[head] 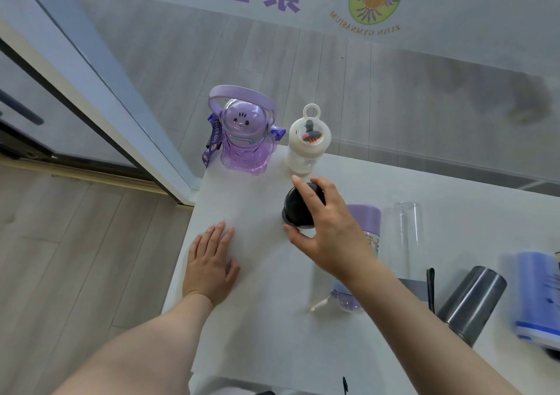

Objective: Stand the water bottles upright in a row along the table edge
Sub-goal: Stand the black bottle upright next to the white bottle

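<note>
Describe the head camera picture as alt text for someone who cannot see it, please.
A person's right hand grips the top of a black bottle on a white table, while the left hand rests flat on it. At the far edge, a purple bear-shaped bottle and a white bottle stand upright; more bottles lie to the right.

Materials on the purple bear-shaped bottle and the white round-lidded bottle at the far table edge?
Purple bear-shaped bottle: looks like translucent tinted plastic, glossy; light passes through the body. White round-lidded bottle: opaque matte lid, likely plastic; frosted, milky body below, plastic or glass, cannot tell.
</note>
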Demonstrator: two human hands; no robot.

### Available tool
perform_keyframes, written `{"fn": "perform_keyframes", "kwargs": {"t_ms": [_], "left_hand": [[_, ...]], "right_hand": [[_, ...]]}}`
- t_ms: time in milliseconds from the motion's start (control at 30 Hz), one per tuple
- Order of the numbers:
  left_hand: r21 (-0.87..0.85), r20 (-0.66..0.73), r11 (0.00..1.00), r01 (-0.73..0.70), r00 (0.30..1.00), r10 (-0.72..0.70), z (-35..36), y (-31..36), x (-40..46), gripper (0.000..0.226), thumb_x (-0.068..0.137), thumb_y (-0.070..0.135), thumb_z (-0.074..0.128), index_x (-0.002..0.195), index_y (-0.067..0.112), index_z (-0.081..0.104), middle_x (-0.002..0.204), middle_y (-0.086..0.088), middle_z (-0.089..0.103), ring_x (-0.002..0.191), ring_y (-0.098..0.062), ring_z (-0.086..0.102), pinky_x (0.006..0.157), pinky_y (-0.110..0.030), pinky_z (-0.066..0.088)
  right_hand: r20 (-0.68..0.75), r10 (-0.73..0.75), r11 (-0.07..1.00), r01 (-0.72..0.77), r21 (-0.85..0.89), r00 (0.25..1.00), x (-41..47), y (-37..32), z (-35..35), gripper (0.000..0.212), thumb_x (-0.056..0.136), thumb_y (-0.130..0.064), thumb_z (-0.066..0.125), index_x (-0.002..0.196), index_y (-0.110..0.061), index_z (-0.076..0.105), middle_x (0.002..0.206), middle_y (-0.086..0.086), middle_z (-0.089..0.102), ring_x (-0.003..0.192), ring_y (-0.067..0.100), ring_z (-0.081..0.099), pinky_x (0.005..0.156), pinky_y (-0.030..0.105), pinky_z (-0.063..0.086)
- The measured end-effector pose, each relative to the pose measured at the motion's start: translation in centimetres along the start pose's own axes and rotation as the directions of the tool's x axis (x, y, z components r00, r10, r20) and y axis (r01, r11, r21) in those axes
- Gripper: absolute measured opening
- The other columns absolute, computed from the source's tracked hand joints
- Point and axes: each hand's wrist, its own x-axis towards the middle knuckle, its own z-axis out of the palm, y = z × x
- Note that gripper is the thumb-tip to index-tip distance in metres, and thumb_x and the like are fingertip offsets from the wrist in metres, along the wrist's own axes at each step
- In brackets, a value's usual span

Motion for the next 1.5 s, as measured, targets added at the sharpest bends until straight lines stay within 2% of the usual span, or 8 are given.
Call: {"fn": "perform_keyframes", "kwargs": {"t_ms": [200,333,400,767,1133,1333,1433,1500], "left_hand": [[-0.005,-0.006,1.000,-0.002,1.000,0.002,0.0,0.0,0.0,0.063,0.085,0.037,0.035,0.145,0.019,0.037,0.155,-0.005,0.033,0.143,-0.021,0.023,0.119,-0.036,0.007],[-0.008,-0.012,1.000,0.004,1.000,-0.004,0.2,0.0,0.0,0.063,0.085,0.038,0.034,0.146,0.019,0.036,0.156,-0.004,0.032,0.144,-0.019,0.022,0.119,-0.037,0.009],[-0.002,-0.012,1.000,0.006,1.000,-0.006,0.2,0.0,-0.1,0.063,0.086,0.038,0.034,0.146,0.019,0.035,0.156,-0.003,0.031,0.144,-0.019,0.021,0.119,-0.038,0.010],[-0.003,0.000,1.000,0.007,1.000,-0.007,0.5,-0.2,0.0,0.063,0.086,0.037,0.034,0.147,0.019,0.034,0.157,-0.003,0.029,0.146,-0.019,0.020,0.119,-0.041,0.013],[-0.021,-0.011,1.000,0.001,1.000,-0.001,0.3,0.0,0.0,0.063,0.085,0.036,0.035,0.145,0.018,0.036,0.155,-0.005,0.032,0.144,-0.021,0.024,0.119,-0.040,0.013],[-0.011,-0.006,1.000,0.004,1.000,-0.004,0.3,-0.1,0.1,0.063,0.086,0.036,0.035,0.146,0.019,0.035,0.156,-0.004,0.031,0.145,-0.020,0.022,0.118,-0.043,0.016],[-0.012,-0.004,1.000,0.002,1.000,-0.002,0.2,0.0,0.1,0.063,0.086,0.036,0.034,0.146,0.019,0.035,0.156,-0.004,0.031,0.144,-0.020,0.023,0.118,-0.042,0.016],[-0.011,-0.005,1.000,0.000,1.000,-0.001,0.2,0.0,0.0,0.063,0.086,0.036,0.034,0.146,0.019,0.035,0.155,-0.004,0.032,0.144,-0.021,0.023,0.118,-0.042,0.015]], "right_hand": [[-0.130,0.122,0.992,-0.125,-0.013,0.984,-0.4,1.5,-1.0,0.075,0.078,-0.036,0.067,0.146,-0.028,0.037,0.137,0.002,0.040,0.119,0.025,0.049,0.088,0.035,0.048],[-0.164,0.194,0.980,-0.198,-0.008,0.967,0.3,3.3,-2.1,0.074,0.077,-0.036,0.065,0.145,-0.032,0.035,0.140,-0.001,0.036,0.121,0.023,0.046,0.091,0.042,0.049],[-0.167,0.217,0.976,-0.218,0.013,0.962,1.1,4.1,-2.5,0.074,0.078,-0.032,0.066,0.145,-0.031,0.035,0.140,-0.001,0.035,0.122,0.023,0.044,0.093,0.040,0.048],[-0.233,0.211,0.962,-0.244,-0.119,0.949,6.6,7.5,-3.9,0.073,0.077,-0.023,0.064,0.145,-0.025,0.036,0.141,0.006,0.036,0.121,0.030,0.046,0.083,0.042,0.050],[-0.236,0.222,0.958,-0.257,-0.127,0.946,11.2,8.9,-5.2,0.071,0.076,-0.023,0.060,0.143,-0.022,0.037,0.141,0.010,0.037,0.114,0.039,0.048,0.090,0.045,0.047],[-0.193,0.204,0.964,-0.231,-0.131,0.960,11.2,9.2,-5.5,0.071,0.077,-0.028,0.058,0.144,-0.025,0.033,0.142,0.008,0.035,0.114,0.039,0.048,0.089,0.046,0.049],[-0.139,0.212,0.953,-0.236,-0.189,0.967,11.2,9.3,-6.1,0.075,0.081,-0.044,0.058,0.147,-0.031,0.026,0.149,0.005,0.028,0.124,0.036,0.043,0.093,0.047,0.047],[-0.090,0.237,0.940,-0.252,-0.229,0.967,10.9,9.3,-6.6,0.083,0.082,-0.058,0.058,0.150,-0.035,0.017,0.158,0.003,0.018,0.138,0.032,0.031,0.103,0.047,0.039]]}}
